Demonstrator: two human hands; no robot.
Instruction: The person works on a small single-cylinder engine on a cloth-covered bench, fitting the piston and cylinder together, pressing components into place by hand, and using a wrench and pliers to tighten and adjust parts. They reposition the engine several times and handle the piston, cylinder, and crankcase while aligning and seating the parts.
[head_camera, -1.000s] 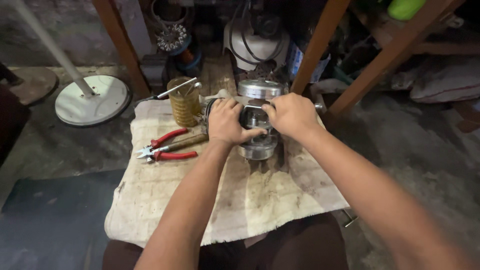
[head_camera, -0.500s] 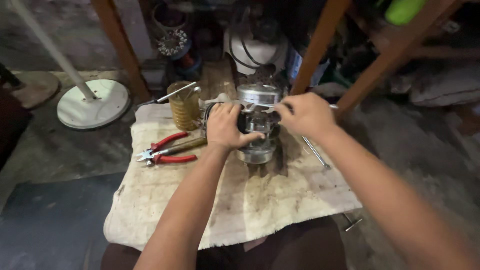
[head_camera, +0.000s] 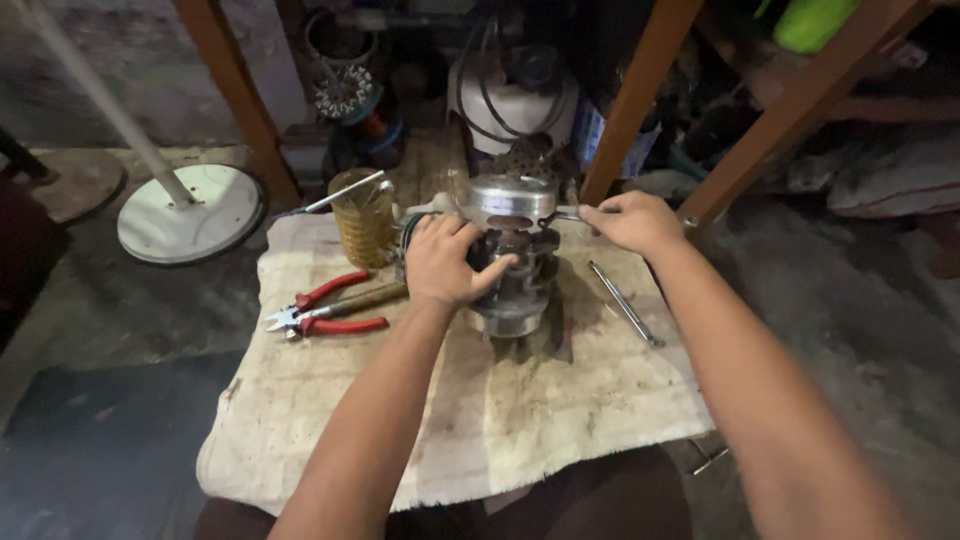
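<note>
Two hands on a metal motor on a cloth-covered bench.

At the back, between two slanted wooden posts, a blue-and-white can (head_camera: 592, 135) stands beside a white round housing (head_camera: 512, 98); its label is too dim to make out. The motor (head_camera: 510, 262), grey cast metal with a shiny domed cap, stands upright in the middle of the stained, coarse cloth (head_camera: 500, 420). The left hand (head_camera: 445, 262) is curled around the motor's left flank, thumb across its front, gripping it. The right hand (head_camera: 630, 220), just right of the cap, is closed in a pinch on a thin metal rod (head_camera: 565, 213) that juts from the motor's top. A slim steel tool (head_camera: 625, 303) lies on the cloth below that hand. Red-handled pliers (head_camera: 325, 310) lie left of the motor, near a ribbed yellowish cup (head_camera: 362, 220).
</note>
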